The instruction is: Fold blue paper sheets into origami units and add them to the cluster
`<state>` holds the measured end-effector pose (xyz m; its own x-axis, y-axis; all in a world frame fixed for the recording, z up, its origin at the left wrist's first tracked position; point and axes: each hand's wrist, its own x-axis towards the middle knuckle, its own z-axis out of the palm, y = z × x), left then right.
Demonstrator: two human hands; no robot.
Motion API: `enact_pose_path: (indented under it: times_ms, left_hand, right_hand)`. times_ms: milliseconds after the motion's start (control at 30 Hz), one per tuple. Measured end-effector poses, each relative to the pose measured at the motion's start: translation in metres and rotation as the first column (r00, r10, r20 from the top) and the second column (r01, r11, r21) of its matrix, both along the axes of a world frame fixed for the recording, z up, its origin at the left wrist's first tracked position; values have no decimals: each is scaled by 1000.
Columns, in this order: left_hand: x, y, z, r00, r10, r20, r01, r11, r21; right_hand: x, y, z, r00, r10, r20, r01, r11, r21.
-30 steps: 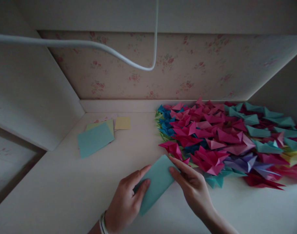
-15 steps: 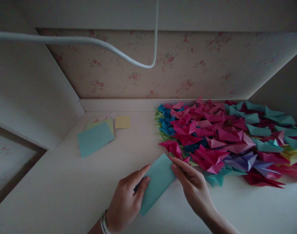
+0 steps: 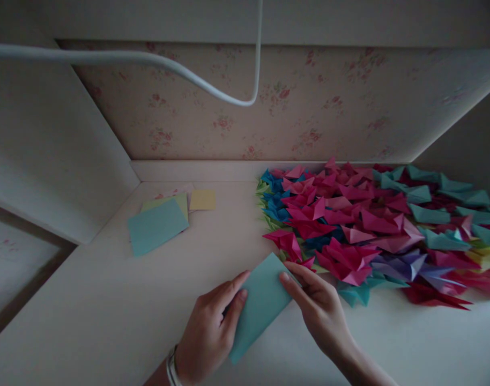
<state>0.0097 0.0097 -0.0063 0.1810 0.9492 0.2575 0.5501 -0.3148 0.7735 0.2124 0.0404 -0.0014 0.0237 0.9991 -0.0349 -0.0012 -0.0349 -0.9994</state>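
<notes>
Between my hands is a sheet of teal paper (image 3: 261, 305), tilted with its upper corner pointing away from me. My left hand (image 3: 213, 321) grips its left edge between thumb and fingers; a bracelet circles that wrist. On the upper right edge, my right hand (image 3: 319, 303) pinches the paper, thumb on top and fingers behind. Whether the sheet is folded along an edge I cannot tell. Beyond my right hand lies a large spread of folded paper boats (image 3: 349, 214) in pink, teal, blue, purple, green, yellow and red.
At the back left lies a small stack topped by a teal sheet (image 3: 158, 228), with a yellow-green sheet (image 3: 180, 201) beneath it. A yellow square note (image 3: 202, 199) is beside them. A white cable (image 3: 205, 91) hangs across the view before floral wallpaper (image 3: 277, 123).
My right thumb has slid slightly inward and down on the teal paper. The sheet's visible face looks a little wider. My left hand keeps nearly the same place.
</notes>
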Motion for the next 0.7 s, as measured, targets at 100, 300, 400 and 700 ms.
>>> enact_pose_path:
  times_ms: [100, 300, 400, 700]
  left_hand:
    - [0, -1, -1, 1000, -18, -3, 18, 1000, -16]
    - [-1, -2, 3, 999, 0, 51, 4, 996, -88]
    - [-1, -1, 5, 989, 14, 148, 23, 968, -250]
    - [3, -4, 5, 975, 47, 216, 27, 944, -328]
  right_hand:
    - [0, -1, -1, 1000, -11, -3, 11, 1000, 8]
    - [3, 2, -6, 995, -98, -34, 98, 995, 1]
    - [8, 4, -12, 982, -182, -58, 182, 983, -5]
    - [10, 7, -16, 965, -184, -187, 180, 983, -41]
